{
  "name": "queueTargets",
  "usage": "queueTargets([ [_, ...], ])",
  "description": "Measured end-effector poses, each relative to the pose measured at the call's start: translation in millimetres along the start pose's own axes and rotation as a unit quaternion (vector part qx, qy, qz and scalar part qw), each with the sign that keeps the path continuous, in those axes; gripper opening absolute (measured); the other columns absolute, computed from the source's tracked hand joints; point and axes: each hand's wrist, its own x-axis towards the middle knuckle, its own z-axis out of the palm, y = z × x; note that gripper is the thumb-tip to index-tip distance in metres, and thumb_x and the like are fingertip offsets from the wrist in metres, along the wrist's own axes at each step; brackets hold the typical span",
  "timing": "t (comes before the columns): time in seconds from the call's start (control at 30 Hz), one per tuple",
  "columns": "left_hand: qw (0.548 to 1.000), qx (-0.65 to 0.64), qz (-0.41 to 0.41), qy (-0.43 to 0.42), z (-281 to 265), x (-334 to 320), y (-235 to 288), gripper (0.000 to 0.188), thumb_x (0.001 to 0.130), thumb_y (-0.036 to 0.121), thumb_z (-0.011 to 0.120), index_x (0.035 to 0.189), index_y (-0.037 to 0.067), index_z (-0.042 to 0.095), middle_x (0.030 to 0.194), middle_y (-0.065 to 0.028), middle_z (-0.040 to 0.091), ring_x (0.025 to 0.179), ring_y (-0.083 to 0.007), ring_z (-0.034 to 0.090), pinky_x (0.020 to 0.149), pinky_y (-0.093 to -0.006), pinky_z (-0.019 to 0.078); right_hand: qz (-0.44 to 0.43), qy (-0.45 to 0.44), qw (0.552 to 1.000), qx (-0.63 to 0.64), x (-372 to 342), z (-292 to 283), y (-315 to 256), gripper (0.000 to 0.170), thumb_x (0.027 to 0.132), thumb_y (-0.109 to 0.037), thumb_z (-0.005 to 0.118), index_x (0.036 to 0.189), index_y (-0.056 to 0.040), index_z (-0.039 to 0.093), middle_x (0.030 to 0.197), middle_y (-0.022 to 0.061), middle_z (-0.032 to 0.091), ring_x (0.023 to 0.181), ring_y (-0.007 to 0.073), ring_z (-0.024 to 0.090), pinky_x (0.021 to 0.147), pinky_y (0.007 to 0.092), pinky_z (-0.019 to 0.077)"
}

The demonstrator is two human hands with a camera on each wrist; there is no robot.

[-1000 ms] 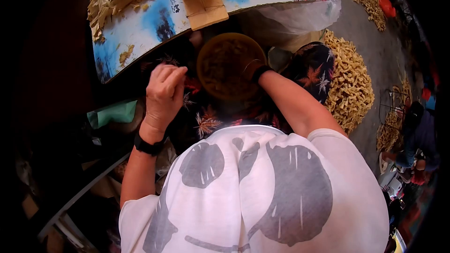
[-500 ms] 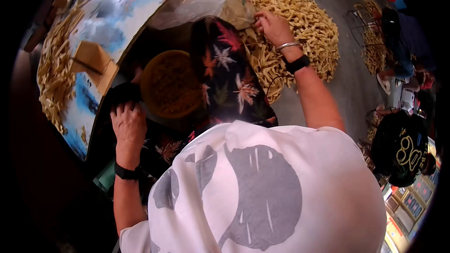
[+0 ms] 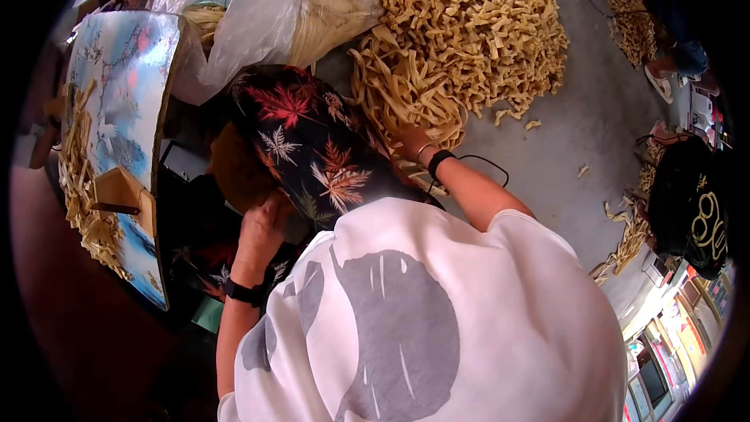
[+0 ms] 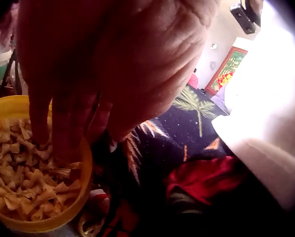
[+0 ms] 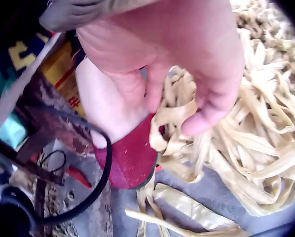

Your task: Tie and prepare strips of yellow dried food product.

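Note:
My right hand point(image 3: 410, 143) is low at the near edge of a heap of long pale tofu-skin strips point(image 3: 406, 94), beside my right leg. In the right wrist view its thumb and fingers curl round several looped strips point(image 5: 179, 116). My left hand point(image 3: 264, 223) is at a yellow bucket point(image 3: 238, 164), mostly hidden behind my knee in the head view. The left wrist view shows the bucket filled with short knotted pieces point(image 4: 26, 185). There the left fingers point(image 4: 66, 123) hang nearly straight, overlapping the bucket's rim, and no held piece shows.
A large pile of tofu-skin knots point(image 3: 484, 31) lies on the floor beyond the strips. On the left, a painted tabletop point(image 3: 160, 39) bears more strips point(image 3: 82, 195) and a small wooden stand point(image 3: 125, 197). Clear plastic bags point(image 3: 266, 23) stand ahead. A dark cable point(image 3: 488, 164) loops by my right wrist.
My view has swung to the right. My right hand has gone from the bucket to over the knot pile, then down to the strips. The left hand has moved to the bucket.

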Motion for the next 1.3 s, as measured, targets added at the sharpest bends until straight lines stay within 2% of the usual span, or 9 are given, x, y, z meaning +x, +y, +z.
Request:
queueTargets([
  [0.1, 0.999, 0.021, -0.025, -0.035, 13.2, -5.7, 5.7, 0.032, 0.077, 0.002, 0.064, 0.108, 0.004, 0.063, 0.107, -0.0210, 0.063, 0.093, -0.0418, 0.062, 0.079, -0.0456, 0.0530, 0.037, 0.121, 0.989, -0.077, -13.2, 8.2, -43.6, 0.034, 0.087, -0.021, 0.059, 0.120, -0.0233, 0.066, 0.104, 0.0149, 0.070, 0.095, 0.0329, 0.066, 0.082, 0.0457, 0.0520],
  [0.27, 0.987, 0.053, -0.064, -0.135, 29.7, -28.9, 5.0, 0.027, 0.081, 0.010, 0.066, 0.106, 0.003, 0.063, 0.107, -0.0227, 0.063, 0.089, -0.0426, 0.063, 0.077, -0.0471, 0.0526, 0.123, -0.165, 0.979, 0.006, 8.0, -42.1, -68.2, 0.032, 0.095, -0.022, 0.051, 0.124, -0.0229, 0.063, 0.116, 0.0154, 0.067, 0.109, 0.0300, 0.065, 0.087, 0.0437, 0.0524],
  [0.43, 0.992, 0.026, -0.038, -0.120, 38.4, -30.4, -2.2, 0.028, 0.082, 0.009, 0.065, 0.109, 0.002, 0.063, 0.106, -0.0228, 0.063, 0.089, -0.0429, 0.063, 0.079, -0.0462, 0.0525, 0.091, -0.204, 0.974, -0.041, 60.6, 10.0, -10.1, 0.036, 0.092, -0.022, 0.052, 0.126, -0.0265, 0.061, 0.116, 0.0147, 0.068, 0.107, 0.0329, 0.065, 0.085, 0.0454, 0.0537],
  [0.53, 0.993, 0.019, -0.072, -0.096, 29.7, -31.3, 13.1, 0.027, 0.084, 0.009, 0.064, 0.110, 0.002, 0.063, 0.105, -0.0233, 0.063, 0.090, -0.0431, 0.062, 0.078, -0.0458, 0.0523, 0.082, -0.091, 0.992, 0.018, 43.9, 24.2, -11.2, 0.035, 0.093, -0.019, 0.049, 0.125, -0.0277, 0.062, 0.116, 0.0164, 0.067, 0.107, 0.0349, 0.065, 0.085, 0.0455, 0.0533],
  [0.7, 0.994, 0.003, -0.054, -0.094, 34.7, -29.0, 6.2, 0.021, 0.086, 0.011, 0.063, 0.105, 0.001, 0.064, 0.102, -0.0241, 0.063, 0.089, -0.0437, 0.062, 0.076, -0.0460, 0.0517, 0.110, -0.132, 0.985, -0.018, -4.6, -24.7, 3.9, 0.032, 0.095, -0.012, 0.048, 0.124, -0.0135, 0.061, 0.105, 0.0207, 0.068, 0.095, 0.0346, 0.068, 0.077, 0.0438, 0.0554],
  [0.8, 0.994, 0.007, -0.055, -0.093, 39.7, -22.5, 1.1, 0.020, 0.086, 0.011, 0.063, 0.104, 0.001, 0.064, 0.101, -0.0243, 0.064, 0.090, -0.0426, 0.063, 0.076, -0.0455, 0.0520, 0.268, -0.186, 0.944, -0.054, 0.4, -36.8, 39.4, 0.031, 0.094, -0.009, 0.055, 0.124, -0.0013, 0.059, 0.103, 0.0198, 0.069, 0.090, 0.0331, 0.070, 0.074, 0.0451, 0.0578],
  [0.9, 0.991, 0.022, -0.081, -0.104, 37.0, -21.9, -1.2, 0.020, 0.086, 0.012, 0.063, 0.103, 0.002, 0.064, 0.099, -0.0240, 0.065, 0.090, -0.0421, 0.063, 0.076, -0.0455, 0.0522, 0.350, -0.063, 0.934, 0.012, 0.1, -59.3, 84.8, 0.045, 0.093, -0.008, 0.055, 0.138, -0.0086, 0.050, 0.089, 0.0199, 0.069, 0.074, 0.0336, 0.066, 0.063, 0.0444, 0.0562],
  [1.17, 0.995, 0.016, -0.036, -0.087, 50.9, -22.0, -23.9, 0.020, 0.086, 0.014, 0.064, 0.103, 0.002, 0.062, 0.095, -0.0245, 0.065, 0.087, -0.0458, 0.061, 0.071, -0.0492, 0.0500, 0.176, 0.171, 0.958, 0.148, -78.9, -39.4, 16.4, 0.048, 0.082, -0.009, 0.058, 0.129, -0.0202, 0.058, 0.108, 0.0172, 0.065, 0.096, 0.0375, 0.063, 0.083, 0.0456, 0.0510],
  [1.3, 0.994, 0.040, -0.016, -0.105, 51.2, -26.5, -30.5, 0.018, 0.086, 0.012, 0.064, 0.102, 0.004, 0.062, 0.099, -0.0218, 0.065, 0.087, -0.0449, 0.061, 0.071, -0.0497, 0.0504, 0.254, -0.151, 0.954, 0.047, -124.6, 25.4, 22.2, 0.039, 0.085, -0.007, 0.061, 0.124, -0.0083, 0.061, 0.100, 0.0205, 0.069, 0.091, 0.0382, 0.067, 0.079, 0.0499, 0.0530],
])
